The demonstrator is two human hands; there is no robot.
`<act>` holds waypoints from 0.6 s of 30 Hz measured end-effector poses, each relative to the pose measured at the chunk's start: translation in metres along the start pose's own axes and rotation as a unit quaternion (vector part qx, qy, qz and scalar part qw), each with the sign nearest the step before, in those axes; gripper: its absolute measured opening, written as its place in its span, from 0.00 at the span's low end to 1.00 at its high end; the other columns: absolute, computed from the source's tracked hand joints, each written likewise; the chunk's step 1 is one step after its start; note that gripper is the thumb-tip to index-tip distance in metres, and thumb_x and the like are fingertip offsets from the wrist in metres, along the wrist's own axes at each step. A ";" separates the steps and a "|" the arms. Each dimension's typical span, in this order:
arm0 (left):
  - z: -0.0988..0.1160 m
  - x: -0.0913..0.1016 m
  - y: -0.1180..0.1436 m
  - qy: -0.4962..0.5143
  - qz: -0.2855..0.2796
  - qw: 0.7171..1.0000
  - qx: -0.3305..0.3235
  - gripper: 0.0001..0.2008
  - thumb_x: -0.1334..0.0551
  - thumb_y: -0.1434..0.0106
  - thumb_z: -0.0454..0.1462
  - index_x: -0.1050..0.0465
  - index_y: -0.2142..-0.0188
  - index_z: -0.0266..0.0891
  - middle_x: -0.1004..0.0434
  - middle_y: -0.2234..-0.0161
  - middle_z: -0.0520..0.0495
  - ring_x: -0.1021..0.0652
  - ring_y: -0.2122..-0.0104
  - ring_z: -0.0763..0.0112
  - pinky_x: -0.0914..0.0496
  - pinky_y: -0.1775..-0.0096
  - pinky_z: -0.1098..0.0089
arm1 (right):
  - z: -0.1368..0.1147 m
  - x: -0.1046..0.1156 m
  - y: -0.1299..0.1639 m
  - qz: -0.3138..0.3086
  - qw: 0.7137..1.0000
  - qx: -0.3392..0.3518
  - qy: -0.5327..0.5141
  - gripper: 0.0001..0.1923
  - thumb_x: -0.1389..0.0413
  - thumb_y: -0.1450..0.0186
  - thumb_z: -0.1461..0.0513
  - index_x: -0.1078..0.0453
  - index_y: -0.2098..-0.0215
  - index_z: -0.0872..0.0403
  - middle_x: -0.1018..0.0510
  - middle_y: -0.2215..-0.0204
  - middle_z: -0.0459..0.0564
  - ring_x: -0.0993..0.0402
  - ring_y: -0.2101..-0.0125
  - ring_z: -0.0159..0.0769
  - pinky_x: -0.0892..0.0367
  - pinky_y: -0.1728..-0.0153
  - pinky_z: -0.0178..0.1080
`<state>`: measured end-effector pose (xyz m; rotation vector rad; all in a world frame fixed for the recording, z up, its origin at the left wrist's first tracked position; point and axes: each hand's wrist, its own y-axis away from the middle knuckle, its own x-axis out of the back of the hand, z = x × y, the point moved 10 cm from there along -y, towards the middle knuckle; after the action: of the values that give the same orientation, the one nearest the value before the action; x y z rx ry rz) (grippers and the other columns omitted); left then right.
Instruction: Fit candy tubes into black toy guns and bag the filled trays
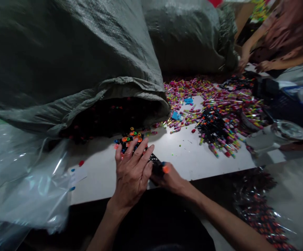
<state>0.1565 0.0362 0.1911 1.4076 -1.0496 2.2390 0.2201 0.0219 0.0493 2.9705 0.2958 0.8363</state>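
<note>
My left hand (132,170) lies palm down with fingers spread over a small pile of black pens with coloured caps (130,136) at the near edge of the white table (193,157). Just to its right, my right hand (170,178) grips a bundle of the same black pens (157,164), one orange cap showing at its tip. The pile spills from the open mouth of a large grey woven sack (109,104) lying on its side directly behind my hands.
A second grey sack (188,35) lies at the back. Heaps of coloured and black pens (219,122) cover the table's right half. Another person's hands (248,64) work at the far right. Clear plastic bags (23,181) hang at the left, and a bag of pens (258,209) sits lower right.
</note>
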 end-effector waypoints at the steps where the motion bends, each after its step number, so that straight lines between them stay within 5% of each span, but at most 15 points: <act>1: -0.001 0.000 0.000 -0.001 0.005 1.000 -0.008 0.20 0.51 0.34 0.37 0.36 0.44 0.46 0.38 0.41 0.49 0.42 0.39 0.59 0.58 0.40 0.47 | -0.007 -0.007 -0.001 -0.009 0.998 0.005 0.056 0.05 0.45 0.42 0.64 0.30 0.67 0.55 0.24 0.69 0.50 0.31 0.70 0.36 0.39 0.68 0.35; 4: -0.003 -0.002 0.000 -0.003 0.015 0.999 -0.037 0.20 0.52 0.34 0.40 0.38 0.43 0.48 0.39 0.40 0.49 0.42 0.39 0.57 0.58 0.40 0.46 | -0.020 -0.018 -0.004 -0.038 0.984 0.016 0.175 0.09 0.47 0.42 0.67 0.30 0.63 0.56 0.24 0.65 0.53 0.29 0.68 0.37 0.39 0.68 0.35; 6: -0.002 0.000 0.001 -0.003 0.025 0.999 -0.048 0.22 0.54 0.33 0.42 0.41 0.41 0.47 0.42 0.39 0.47 0.43 0.39 0.56 0.58 0.40 0.45 | -0.017 0.000 0.000 -0.034 0.983 0.031 0.177 0.10 0.46 0.42 0.65 0.31 0.60 0.54 0.24 0.65 0.51 0.29 0.67 0.36 0.39 0.69 0.33; 9: 0.006 0.008 0.006 -0.012 0.058 0.996 -0.064 0.24 0.52 0.34 0.43 0.44 0.39 0.46 0.45 0.38 0.44 0.45 0.38 0.53 0.59 0.41 0.43 | 0.017 0.082 0.020 0.060 0.981 -0.016 0.186 0.17 0.44 0.40 0.61 0.34 0.52 0.52 0.25 0.60 0.50 0.29 0.66 0.35 0.38 0.67 0.33; 11: 0.016 0.010 0.010 -0.021 0.067 0.994 -0.082 0.23 0.48 0.36 0.42 0.42 0.41 0.46 0.43 0.39 0.44 0.44 0.38 0.52 0.59 0.41 0.42 | 0.065 0.159 0.049 0.156 0.925 -0.179 0.296 0.15 0.47 0.38 0.61 0.34 0.53 0.55 0.27 0.57 0.55 0.29 0.63 0.37 0.39 0.65 0.35; 13: 0.023 0.007 0.011 -0.017 0.060 0.994 -0.094 0.22 0.45 0.37 0.39 0.39 0.43 0.46 0.40 0.40 0.44 0.43 0.39 0.54 0.58 0.41 0.43 | 0.102 0.209 0.074 0.166 0.872 -0.282 0.363 0.11 0.48 0.38 0.62 0.31 0.58 0.58 0.26 0.59 0.60 0.28 0.61 0.43 0.40 0.66 0.37; 15: 0.025 0.005 0.010 0.006 0.054 0.995 -0.089 0.18 0.46 0.37 0.36 0.34 0.47 0.45 0.36 0.43 0.45 0.40 0.40 0.56 0.57 0.41 0.44 | 0.123 0.231 0.085 0.166 0.855 -0.315 0.378 0.10 0.49 0.37 0.63 0.30 0.61 0.60 0.25 0.62 0.62 0.28 0.61 0.45 0.41 0.67 0.38; 18: 0.023 0.006 0.007 0.047 0.050 0.996 -0.059 0.13 0.49 0.36 0.35 0.28 0.59 0.42 0.31 0.46 0.46 0.38 0.41 0.57 0.57 0.41 0.45 | 0.136 0.222 0.084 0.158 0.865 -0.314 0.357 0.10 0.50 0.37 0.60 0.28 0.64 0.57 0.23 0.67 0.57 0.27 0.65 0.41 0.42 0.70 0.35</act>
<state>0.1645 0.0147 0.1993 1.2154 -1.2227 2.2473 0.4914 -0.0154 0.0547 2.0268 -0.3999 1.6633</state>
